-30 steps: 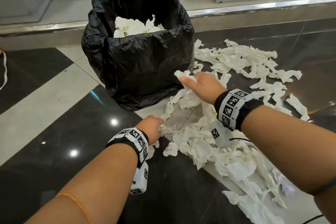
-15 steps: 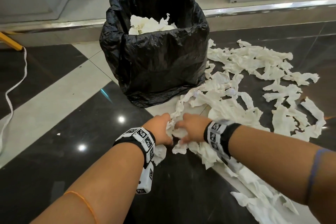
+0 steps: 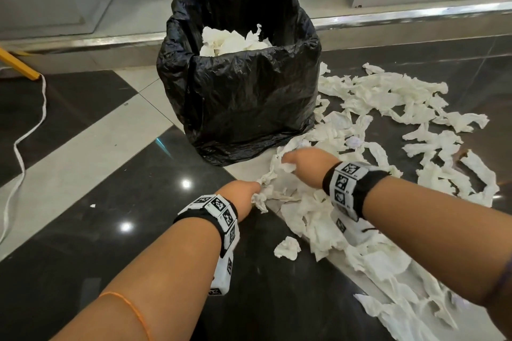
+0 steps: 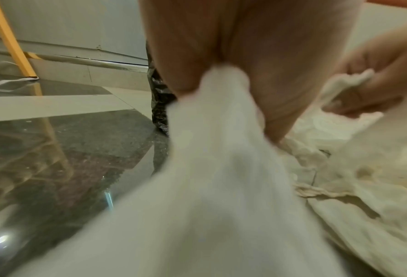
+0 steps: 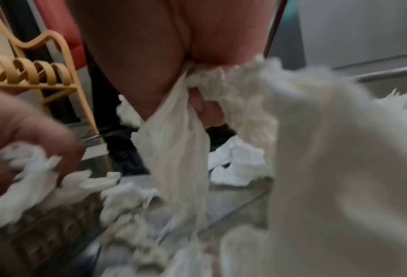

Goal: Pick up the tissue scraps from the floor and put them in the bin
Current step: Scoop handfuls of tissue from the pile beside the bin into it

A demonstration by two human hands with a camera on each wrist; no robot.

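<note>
Fingers of the left hand point(image 3: 240, 194) curl around a bunch of white tissue scraps point(image 3: 279, 194) on the floor point(image 3: 83, 230), and the left wrist view shows a strip of that tissue point(image 4: 211, 150) pulled out of the fist and trailing back toward the wrist. Just beyond it, the right hand point(image 3: 310, 165) grasps a second wad of tissue, its fingers point(image 5: 204, 106) closed on a thin sheet that hangs straight down with a fluffier clump bunched beside it. Both hands work at the near-left edge of the litter, low over the floor and close to each other. The loose scraps are mostly long, narrow torn strips lying at mixed angles, the whole scatter running in a band from the lower right up toward the far right, past the base of the bin point(image 3: 241, 97). One small crumpled ball point(image 3: 287, 248) lies apart on the dark tile, between the forearms. The bin, lined with a black plastic bag, stands upright just beyond the hands and already holds a heap of tissue point(image 3: 232, 41). Square black-and-white coded markers cover both wristbands point(image 3: 219, 210); no readable lettering shows. A white cord point(image 3: 19, 144) snakes along the floor at far left.
</note>
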